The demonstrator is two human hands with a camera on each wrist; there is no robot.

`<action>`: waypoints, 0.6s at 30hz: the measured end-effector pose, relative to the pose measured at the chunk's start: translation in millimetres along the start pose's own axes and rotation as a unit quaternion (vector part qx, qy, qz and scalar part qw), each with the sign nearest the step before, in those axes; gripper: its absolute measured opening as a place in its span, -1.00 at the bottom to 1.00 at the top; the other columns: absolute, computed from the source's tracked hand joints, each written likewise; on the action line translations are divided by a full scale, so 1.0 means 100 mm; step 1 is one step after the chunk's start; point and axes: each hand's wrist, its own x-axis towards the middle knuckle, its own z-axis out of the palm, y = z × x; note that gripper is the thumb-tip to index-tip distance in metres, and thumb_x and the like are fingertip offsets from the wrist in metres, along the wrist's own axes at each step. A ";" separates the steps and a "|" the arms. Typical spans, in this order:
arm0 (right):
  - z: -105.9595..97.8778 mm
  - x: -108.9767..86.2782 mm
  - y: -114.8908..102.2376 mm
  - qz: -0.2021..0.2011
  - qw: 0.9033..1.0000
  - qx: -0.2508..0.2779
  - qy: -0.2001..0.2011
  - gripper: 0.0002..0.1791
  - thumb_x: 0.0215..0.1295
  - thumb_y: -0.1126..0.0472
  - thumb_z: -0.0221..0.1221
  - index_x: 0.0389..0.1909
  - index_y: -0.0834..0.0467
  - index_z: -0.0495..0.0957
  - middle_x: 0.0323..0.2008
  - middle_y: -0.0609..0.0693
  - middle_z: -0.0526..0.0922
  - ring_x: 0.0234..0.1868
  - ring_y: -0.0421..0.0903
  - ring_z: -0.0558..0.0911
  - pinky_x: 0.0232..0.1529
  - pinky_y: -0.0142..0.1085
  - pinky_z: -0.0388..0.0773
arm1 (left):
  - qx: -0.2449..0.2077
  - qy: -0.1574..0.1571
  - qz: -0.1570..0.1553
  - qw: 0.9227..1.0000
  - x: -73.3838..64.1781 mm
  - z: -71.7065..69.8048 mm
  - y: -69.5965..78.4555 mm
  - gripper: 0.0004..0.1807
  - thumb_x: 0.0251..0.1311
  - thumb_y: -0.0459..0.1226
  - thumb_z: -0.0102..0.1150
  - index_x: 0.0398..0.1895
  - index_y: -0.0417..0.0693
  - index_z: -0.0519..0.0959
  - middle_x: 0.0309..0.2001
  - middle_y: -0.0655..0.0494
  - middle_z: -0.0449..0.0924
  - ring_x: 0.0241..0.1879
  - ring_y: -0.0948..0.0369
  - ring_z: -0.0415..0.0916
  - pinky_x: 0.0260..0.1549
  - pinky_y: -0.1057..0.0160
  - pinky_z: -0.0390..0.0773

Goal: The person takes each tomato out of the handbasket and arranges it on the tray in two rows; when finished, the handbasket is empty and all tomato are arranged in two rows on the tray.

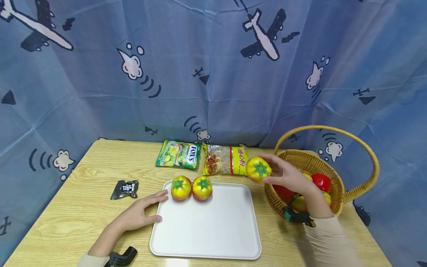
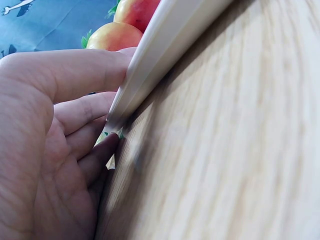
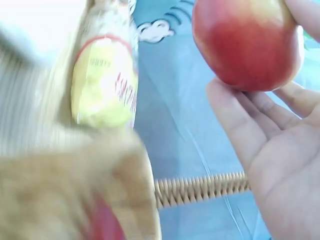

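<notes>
My right hand [image 1: 283,172] holds a yellow-and-red persimmon [image 1: 258,169] with a green leafy top, above the table between the tray and the basket. In the right wrist view, the thumb and fingers grip the persimmon [image 3: 247,42] around its red underside. Two similar persimmons, one on the left [image 1: 181,187] and one beside it [image 1: 202,187], sit at the back left of the white tray [image 1: 207,230]. At that tray's left edge rests my left hand [image 1: 136,213], its fingers extended and fingertips at the rim. The left wrist view shows its fingers touching the tray's side [image 2: 160,55].
A wicker basket [image 1: 337,178] with a tall handle stands at the right, holding several red and yellow fruits. Along the back lie a green FOX'S packet [image 1: 179,154] and a yellow-and-clear food bag [image 1: 224,160]. Left of the tray is a small black packet [image 1: 125,189].
</notes>
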 end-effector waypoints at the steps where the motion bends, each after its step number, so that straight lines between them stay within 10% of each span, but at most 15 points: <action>1: 0.04 0.01 0.01 -0.008 1.000 0.011 0.002 -0.25 0.21 0.30 0.24 0.37 0.28 0.11 0.26 0.26 0.30 0.10 -0.37 0.45 0.04 -0.54 0.50 | 0.000 0.000 0.000 1.000 0.00 0.00 0.00 -0.30 0.10 0.04 0.27 0.31 0.04 0.39 0.43 0.11 0.17 0.40 -0.04 0.13 0.30 -0.18 0.18; 18: 0.69 0.21 0.07 -0.019 0.993 0.113 0.028 -0.20 0.22 0.30 0.24 0.41 0.29 0.06 0.32 0.24 0.23 0.17 -0.12 0.45 0.03 -0.48 0.53 | -0.003 0.001 -0.004 1.000 0.00 0.01 -0.01 -0.30 0.10 0.06 0.25 0.31 0.05 0.39 0.43 0.12 0.18 0.41 -0.05 0.12 0.29 -0.19 0.19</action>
